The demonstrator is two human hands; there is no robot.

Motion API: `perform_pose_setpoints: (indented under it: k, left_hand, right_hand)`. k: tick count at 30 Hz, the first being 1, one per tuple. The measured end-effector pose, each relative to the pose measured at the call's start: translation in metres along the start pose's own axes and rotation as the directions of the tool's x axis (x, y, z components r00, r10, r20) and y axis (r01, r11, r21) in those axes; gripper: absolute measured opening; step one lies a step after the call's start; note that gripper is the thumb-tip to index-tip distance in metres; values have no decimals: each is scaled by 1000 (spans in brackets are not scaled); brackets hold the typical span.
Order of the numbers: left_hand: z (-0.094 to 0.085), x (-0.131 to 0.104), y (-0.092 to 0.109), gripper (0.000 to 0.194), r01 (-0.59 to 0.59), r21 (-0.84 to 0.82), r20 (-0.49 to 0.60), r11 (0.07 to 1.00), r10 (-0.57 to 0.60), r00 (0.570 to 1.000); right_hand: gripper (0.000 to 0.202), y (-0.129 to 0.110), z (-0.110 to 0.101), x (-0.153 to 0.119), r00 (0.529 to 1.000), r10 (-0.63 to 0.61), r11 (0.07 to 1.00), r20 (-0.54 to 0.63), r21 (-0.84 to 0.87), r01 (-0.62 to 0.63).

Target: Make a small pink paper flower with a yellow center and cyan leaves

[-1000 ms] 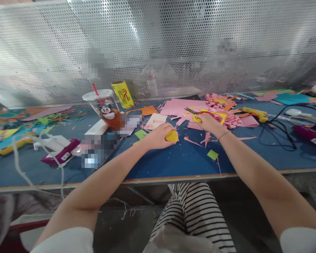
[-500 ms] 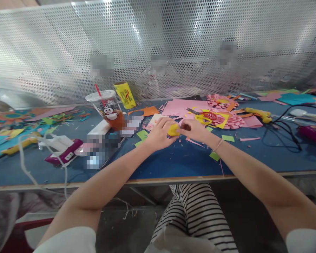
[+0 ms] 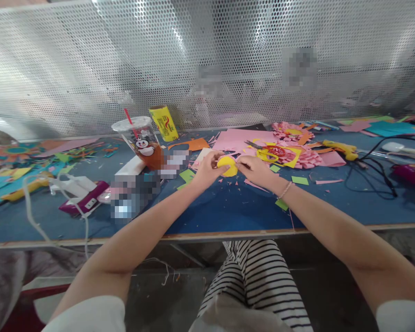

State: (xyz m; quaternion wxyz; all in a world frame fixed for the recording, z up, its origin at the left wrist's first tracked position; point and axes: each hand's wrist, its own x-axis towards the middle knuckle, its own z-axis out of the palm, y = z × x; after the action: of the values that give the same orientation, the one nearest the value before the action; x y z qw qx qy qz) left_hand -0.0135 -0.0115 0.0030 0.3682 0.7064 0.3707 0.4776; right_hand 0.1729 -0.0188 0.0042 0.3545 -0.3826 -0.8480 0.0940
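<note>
A round yellow paper piece (image 3: 227, 167) is held up between my two hands over the blue table, its flat face toward me. My left hand (image 3: 209, 169) grips its left edge between thumb and fingers. At the right edge, my right hand (image 3: 254, 169) pinches it with closed fingertips. A little pink shows behind the yellow disc, partly hidden. Just beyond my right hand lie scissors with red handles (image 3: 275, 151), on yellow paper scraps (image 3: 292, 157) beside a fringed pink paper flower (image 3: 309, 159).
A drink cup (image 3: 143, 145) with a red straw stands at the left, near a yellow box (image 3: 164, 123). Purple devices (image 3: 85, 198) with cables, a yellow glue gun (image 3: 342, 150) and paper scraps lie around. A perforated metal panel (image 3: 228, 55) stands behind.
The yellow piece has turned so its round face shows. My left hand has shifted slightly left and opened its view of the disc; my right fingers stay at its right edge.
</note>
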Motion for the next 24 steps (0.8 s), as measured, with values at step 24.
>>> perform_pose_setpoints:
  k: [24]
  left_hand:
    - [-16, 15, -11, 37, 237, -437, -177, 868, -341, 923]
  right_hand:
    - [45, 79, -86, -20, 829, 299, 681, -474, -503, -533]
